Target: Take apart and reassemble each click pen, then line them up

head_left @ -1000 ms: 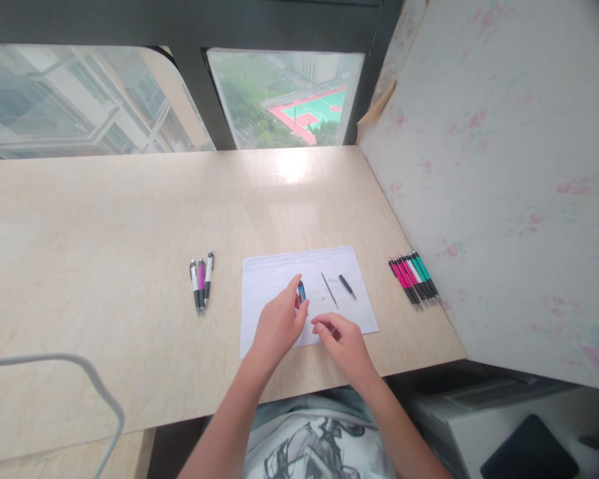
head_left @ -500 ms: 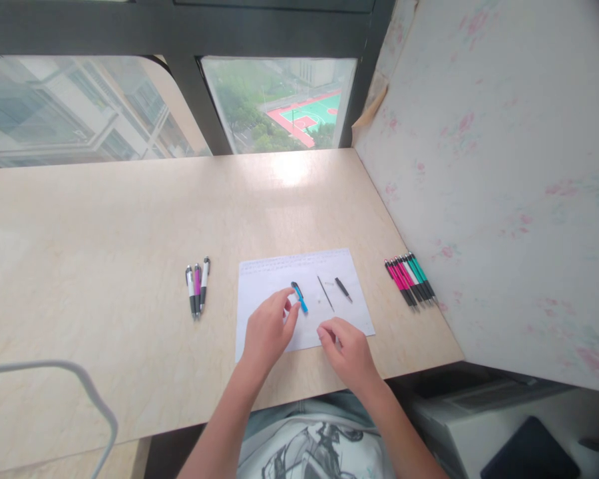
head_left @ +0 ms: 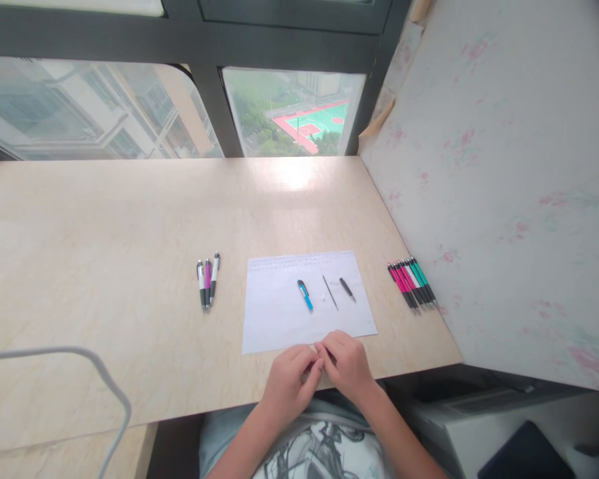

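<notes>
My left hand [head_left: 293,379] and my right hand [head_left: 346,362] meet at the front edge of the white paper sheet [head_left: 279,326]. Both have curled fingers, their fingertips touching, and no object shows in either. Ahead of them on the sheet lie the parts of a pen: a blue barrel with a black clip [head_left: 305,295], a thin dark refill [head_left: 330,293], a black grip section with a metal tip [head_left: 347,290], a small pale spring [head_left: 334,284] and a tiny whitish piece [head_left: 323,298]. All these parts lie apart from one another.
Left of the sheet lie a few pens with white and purple barrels [head_left: 208,283]. Several pink, white and green pens [head_left: 412,285] line up at the right, near the flowered wall [head_left: 504,199]. A grey cable [head_left: 107,376] curves over the table's left front.
My left hand has left the blue barrel and drawn back toward me, its fingers now meeting my right hand's. The barrel stays on the sheet. The camera view has shifted slightly.
</notes>
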Motion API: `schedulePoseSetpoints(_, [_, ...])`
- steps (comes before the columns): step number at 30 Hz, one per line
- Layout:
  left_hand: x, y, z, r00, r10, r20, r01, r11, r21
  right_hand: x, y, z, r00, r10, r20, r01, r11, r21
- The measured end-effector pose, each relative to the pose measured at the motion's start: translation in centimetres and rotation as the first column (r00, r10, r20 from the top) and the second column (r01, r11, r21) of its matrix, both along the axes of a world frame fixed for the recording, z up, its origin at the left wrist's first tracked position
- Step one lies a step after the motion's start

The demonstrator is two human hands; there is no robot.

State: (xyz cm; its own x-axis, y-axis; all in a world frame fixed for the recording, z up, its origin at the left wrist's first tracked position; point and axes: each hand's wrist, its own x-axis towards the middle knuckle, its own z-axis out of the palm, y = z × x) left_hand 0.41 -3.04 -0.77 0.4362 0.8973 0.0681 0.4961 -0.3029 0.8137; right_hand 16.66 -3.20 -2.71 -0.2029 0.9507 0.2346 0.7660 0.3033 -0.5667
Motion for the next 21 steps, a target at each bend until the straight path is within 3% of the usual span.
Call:
schedulePoseSetpoints(7, [-0.43, -0.07, 0.11, 0.998, -0.059, -0.003, 0.059, 0.998, 0.000, 0.15, -0.19, 0.04, 0.998, 0.045, 0.045, -0.043, 0.999, -0.031])
schedulePoseSetpoints(21, [-0.53, -0.25, 0.39, 0.998, 0.004, 0.058, -0.001, 0.999, -0.046, 0.24, -0.22, 0.34, 0.998, 0.047, 0.037, -0.045, 0.998, -0.051])
